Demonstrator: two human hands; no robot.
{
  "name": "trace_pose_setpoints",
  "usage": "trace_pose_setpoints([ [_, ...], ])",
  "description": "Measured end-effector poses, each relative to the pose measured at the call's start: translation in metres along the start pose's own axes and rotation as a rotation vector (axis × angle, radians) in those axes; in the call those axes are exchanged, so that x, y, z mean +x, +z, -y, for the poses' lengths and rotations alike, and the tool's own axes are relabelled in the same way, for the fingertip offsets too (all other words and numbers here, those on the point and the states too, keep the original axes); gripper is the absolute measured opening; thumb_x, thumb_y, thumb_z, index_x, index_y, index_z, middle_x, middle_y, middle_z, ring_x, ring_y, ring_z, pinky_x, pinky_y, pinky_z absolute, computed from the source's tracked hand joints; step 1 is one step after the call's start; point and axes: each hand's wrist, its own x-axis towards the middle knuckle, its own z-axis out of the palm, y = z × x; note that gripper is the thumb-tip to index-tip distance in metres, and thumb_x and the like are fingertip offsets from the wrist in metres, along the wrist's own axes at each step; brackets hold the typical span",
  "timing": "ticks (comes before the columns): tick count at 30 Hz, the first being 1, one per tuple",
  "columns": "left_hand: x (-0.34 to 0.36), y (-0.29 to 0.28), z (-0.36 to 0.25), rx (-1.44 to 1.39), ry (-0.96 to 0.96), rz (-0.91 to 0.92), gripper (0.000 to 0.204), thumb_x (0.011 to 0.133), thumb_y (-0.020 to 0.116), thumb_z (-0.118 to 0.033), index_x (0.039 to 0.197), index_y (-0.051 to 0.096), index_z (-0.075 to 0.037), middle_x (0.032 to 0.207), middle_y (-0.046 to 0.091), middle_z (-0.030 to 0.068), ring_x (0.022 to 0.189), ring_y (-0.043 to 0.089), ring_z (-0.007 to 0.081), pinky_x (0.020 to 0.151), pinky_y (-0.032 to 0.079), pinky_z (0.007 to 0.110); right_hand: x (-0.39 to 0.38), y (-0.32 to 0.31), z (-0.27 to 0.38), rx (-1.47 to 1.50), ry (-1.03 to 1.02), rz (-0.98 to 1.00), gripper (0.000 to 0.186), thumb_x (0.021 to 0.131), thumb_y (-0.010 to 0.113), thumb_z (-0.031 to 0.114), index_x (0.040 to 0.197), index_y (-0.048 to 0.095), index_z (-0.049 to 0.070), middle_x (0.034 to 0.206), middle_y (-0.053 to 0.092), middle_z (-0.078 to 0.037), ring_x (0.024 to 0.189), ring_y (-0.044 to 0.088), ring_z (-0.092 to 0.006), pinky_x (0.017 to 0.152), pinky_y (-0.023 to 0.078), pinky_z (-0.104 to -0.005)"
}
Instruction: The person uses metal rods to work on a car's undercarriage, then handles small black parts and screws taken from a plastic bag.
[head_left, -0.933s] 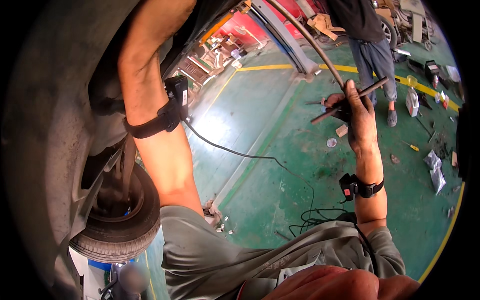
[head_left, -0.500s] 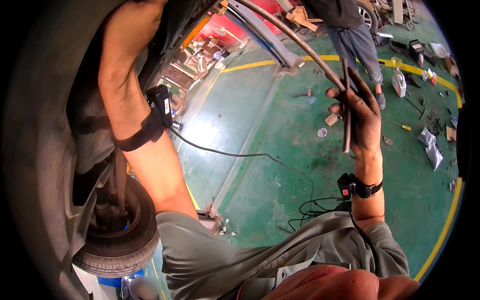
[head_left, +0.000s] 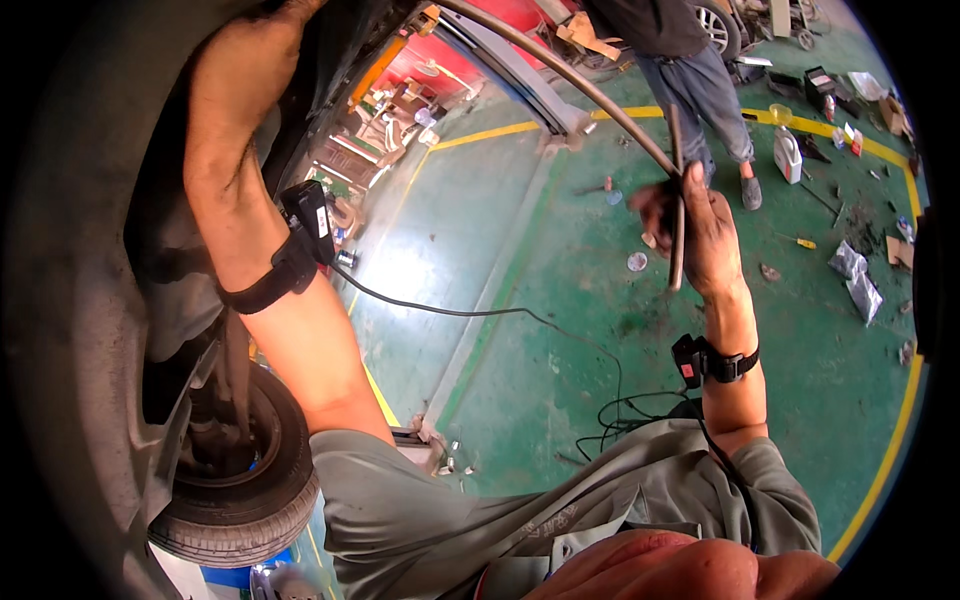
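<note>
My left arm reaches up under the car body (head_left: 70,250); at its end my left hand (head_left: 298,12) is mostly hidden at the top edge, so its grip cannot be seen. At right, my right hand (head_left: 700,235) is closed around a metal crossbar (head_left: 677,268), standing nearly upright at the lower end of a long curved steel rod (head_left: 590,88). Some of these fingers are motion-blurred. The rod runs up out of view. A tyred wheel (head_left: 235,515) hangs below my left arm. Both forearms wear black strapped devices, with a cable (head_left: 440,310) trailing from the left one.
A person in dark trousers (head_left: 680,100) stands beyond my right hand, near a lift post (head_left: 510,75). Cardboard (head_left: 585,35), a white jug (head_left: 787,160), a yellow-handled tool (head_left: 805,243), silver packets (head_left: 858,280) and coiled cable (head_left: 610,430) lie around the green floor (head_left: 540,380).
The crossbar has turned from diagonal to nearly upright. My right hand has re-formed around it and moved slightly left. My left arm and the rod appear further left in the view.
</note>
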Motion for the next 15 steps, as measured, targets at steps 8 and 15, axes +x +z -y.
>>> trace_pose_setpoints([
  [8, -0.012, 0.008, 0.013, -0.056, -0.052, 0.179, 0.058, 0.086, 0.049, 0.008, 0.138, 0.054, -0.019, 0.12, 0.066, 0.006, 0.098, 0.069, 0.0265, 0.078, 0.055, 0.036, -0.003, 0.024, 0.024, 0.231, -0.111, -0.339, 0.058, 0.102, 0.051, 0.032, 0.141, 0.031, -0.006, 0.077, 0.066, -0.011, 0.056, 0.06, -0.0152, 0.045, 0.05, -0.0286],
  [15, -0.04, 0.026, 0.032, 0.001, -0.053, 0.231, 0.052, 0.093, 0.044, 0.009, 0.141, 0.051, -0.012, 0.131, 0.062, 0.0088, 0.118, 0.061, 0.0193, 0.099, 0.048, 0.028, -0.012, -0.005, 0.001, 0.473, -0.204, 0.099, 0.073, 0.095, 0.049, 0.005, 0.152, 0.005, -0.005, 0.116, 0.062, -0.022, 0.089, 0.067, -0.0264, 0.084, 0.057, -0.0388],
])
